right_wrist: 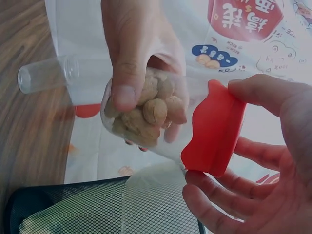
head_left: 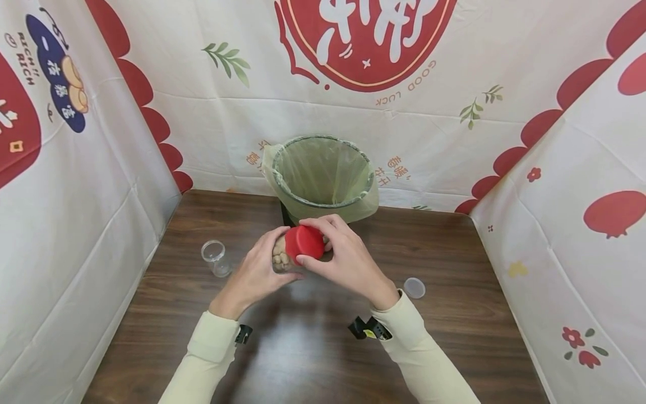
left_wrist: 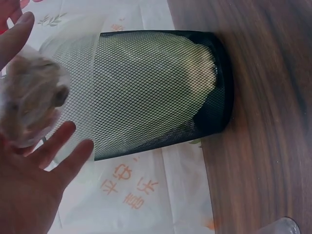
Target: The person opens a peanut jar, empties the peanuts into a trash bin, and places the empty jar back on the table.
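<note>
Left hand [head_left: 259, 269] grips the nut jar [right_wrist: 146, 117] tilted above the table [head_left: 313, 348], just in front of the bin [head_left: 323, 171]. Right hand [head_left: 343, 258] pinches the red lid [head_left: 304, 242]. If that lid pops suddenly, nuts could spill across the table.

red lid [head_left: 304, 242], black mesh bin [left_wrist: 161, 92], pale green liner [head_left: 323, 171], dark brown table [head_left: 313, 342].

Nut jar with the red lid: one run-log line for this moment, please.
left hand grips nut jar | right hand grips red lid | lid on jar | lined mesh bin behind | empty small jar left
</note>
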Action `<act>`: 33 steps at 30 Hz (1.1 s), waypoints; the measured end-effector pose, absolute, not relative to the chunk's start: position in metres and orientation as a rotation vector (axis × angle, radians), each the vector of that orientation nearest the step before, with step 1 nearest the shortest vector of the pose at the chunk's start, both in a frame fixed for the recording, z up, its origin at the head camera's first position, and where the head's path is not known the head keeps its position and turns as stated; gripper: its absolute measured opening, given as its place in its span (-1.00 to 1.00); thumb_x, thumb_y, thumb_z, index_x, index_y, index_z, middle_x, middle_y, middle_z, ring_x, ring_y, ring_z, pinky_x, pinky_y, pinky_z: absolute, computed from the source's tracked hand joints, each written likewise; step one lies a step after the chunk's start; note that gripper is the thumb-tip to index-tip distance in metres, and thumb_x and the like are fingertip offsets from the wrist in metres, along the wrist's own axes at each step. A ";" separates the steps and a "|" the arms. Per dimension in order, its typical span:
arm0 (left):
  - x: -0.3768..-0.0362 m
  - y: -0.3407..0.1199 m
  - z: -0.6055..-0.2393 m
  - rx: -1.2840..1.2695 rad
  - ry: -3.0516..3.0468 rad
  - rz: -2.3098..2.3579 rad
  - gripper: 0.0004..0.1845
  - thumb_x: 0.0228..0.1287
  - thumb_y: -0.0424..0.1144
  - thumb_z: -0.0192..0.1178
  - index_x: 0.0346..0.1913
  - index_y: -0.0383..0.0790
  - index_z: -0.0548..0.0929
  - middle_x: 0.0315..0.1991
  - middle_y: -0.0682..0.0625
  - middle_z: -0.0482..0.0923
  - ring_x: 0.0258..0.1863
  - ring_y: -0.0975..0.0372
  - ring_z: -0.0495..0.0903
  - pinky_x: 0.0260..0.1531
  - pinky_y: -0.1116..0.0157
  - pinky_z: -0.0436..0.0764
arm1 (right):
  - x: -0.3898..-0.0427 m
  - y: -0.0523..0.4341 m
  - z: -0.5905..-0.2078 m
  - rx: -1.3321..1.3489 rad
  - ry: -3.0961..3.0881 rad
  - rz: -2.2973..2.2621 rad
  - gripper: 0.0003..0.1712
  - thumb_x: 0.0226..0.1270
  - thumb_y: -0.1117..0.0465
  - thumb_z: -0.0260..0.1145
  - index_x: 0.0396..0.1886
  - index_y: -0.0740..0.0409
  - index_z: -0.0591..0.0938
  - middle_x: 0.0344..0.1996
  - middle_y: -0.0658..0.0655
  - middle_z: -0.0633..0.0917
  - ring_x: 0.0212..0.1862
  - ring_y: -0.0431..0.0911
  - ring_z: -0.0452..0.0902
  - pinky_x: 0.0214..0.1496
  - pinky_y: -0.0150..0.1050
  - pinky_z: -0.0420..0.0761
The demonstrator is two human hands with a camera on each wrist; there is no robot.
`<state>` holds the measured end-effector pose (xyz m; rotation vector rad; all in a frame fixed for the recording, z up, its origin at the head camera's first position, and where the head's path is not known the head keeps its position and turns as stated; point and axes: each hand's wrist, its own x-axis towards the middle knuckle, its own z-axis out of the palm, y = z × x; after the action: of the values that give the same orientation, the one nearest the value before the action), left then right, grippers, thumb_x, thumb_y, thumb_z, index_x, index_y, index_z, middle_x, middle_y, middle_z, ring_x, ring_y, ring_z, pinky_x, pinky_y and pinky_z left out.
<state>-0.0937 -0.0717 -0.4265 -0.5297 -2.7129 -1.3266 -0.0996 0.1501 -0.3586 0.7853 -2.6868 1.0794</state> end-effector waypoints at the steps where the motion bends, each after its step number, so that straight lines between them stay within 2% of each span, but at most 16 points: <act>1: -0.094 -0.071 -0.427 -0.537 -2.699 -1.330 0.05 0.02 -0.10 0.73 0.55 -0.06 0.35 0.38 -0.10 0.53 0.25 0.00 0.61 0.18 -0.09 0.73 | -0.099 0.150 -0.358 0.792 -2.685 1.090 -0.31 0.28 0.02 0.61 0.40 -0.05 0.64 0.14 0.03 0.62 -0.14 -0.18 0.63 -0.09 -0.21 0.76; 8: -0.094 -0.069 -0.428 -0.566 -2.629 -1.326 -0.13 0.05 -0.18 0.70 0.41 -0.12 0.47 0.24 -0.09 0.63 0.12 0.05 0.67 0.09 -0.01 0.76 | -0.097 0.152 -0.357 0.810 -2.684 1.141 -0.32 0.29 0.04 0.61 0.39 -0.03 0.63 0.14 0.02 0.62 -0.08 -0.18 0.60 -0.08 -0.17 0.76; 15: -0.095 -0.068 -0.427 -0.591 -2.589 -1.248 -0.18 0.10 -0.25 0.66 0.40 -0.20 0.48 0.24 -0.14 0.62 0.15 0.01 0.66 0.13 -0.04 0.76 | -0.098 0.154 -0.359 0.823 -2.711 1.153 -0.29 0.37 0.05 0.56 0.47 0.01 0.57 0.23 0.05 0.61 0.05 -0.15 0.58 -0.02 -0.14 0.76; 18: -0.097 -0.068 -0.428 -0.605 -2.558 -1.181 -0.20 0.09 -0.32 0.64 0.39 -0.27 0.49 0.25 -0.18 0.61 0.18 -0.03 0.63 0.18 -0.06 0.73 | -0.098 0.154 -0.363 0.812 -2.730 1.181 -0.30 0.43 0.05 0.52 0.50 0.05 0.54 0.24 0.07 0.63 0.00 -0.10 0.61 -0.07 -0.12 0.77; 23: -0.098 -0.069 -0.430 -0.627 -2.507 -1.065 -0.21 0.05 -0.42 0.64 0.37 -0.33 0.52 0.24 -0.23 0.59 0.20 -0.07 0.57 0.20 -0.06 0.70 | -0.101 0.154 -0.369 0.766 -2.781 1.287 -0.31 0.50 0.05 0.47 0.53 0.06 0.49 0.16 0.08 0.68 -0.16 -0.12 0.69 -0.17 -0.28 0.74; 27: -0.098 -0.068 -0.429 -0.635 -2.497 -0.971 -0.21 0.05 -0.45 0.62 0.39 -0.30 0.52 0.25 -0.22 0.57 0.22 -0.08 0.55 0.20 -0.05 0.71 | -0.102 0.152 -0.373 0.719 -2.825 1.327 -0.31 0.52 0.02 0.44 0.55 0.02 0.47 0.10 0.07 0.71 -0.17 -0.18 0.69 -0.14 -0.28 0.73; 33: -0.097 -0.067 -0.429 -0.643 -2.494 -0.914 -0.24 0.09 -0.45 0.58 0.39 -0.31 0.52 0.24 -0.24 0.56 0.24 -0.09 0.55 0.19 -0.04 0.72 | -0.103 0.151 -0.374 0.689 -2.847 1.337 -0.32 0.52 0.03 0.44 0.54 0.04 0.48 0.12 0.07 0.71 -0.16 -0.16 0.69 -0.10 -0.24 0.73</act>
<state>-0.0973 -0.0666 -0.4292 -0.6435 -2.4939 -0.9140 -0.1034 0.1506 -0.3735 0.6894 -2.8468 1.3367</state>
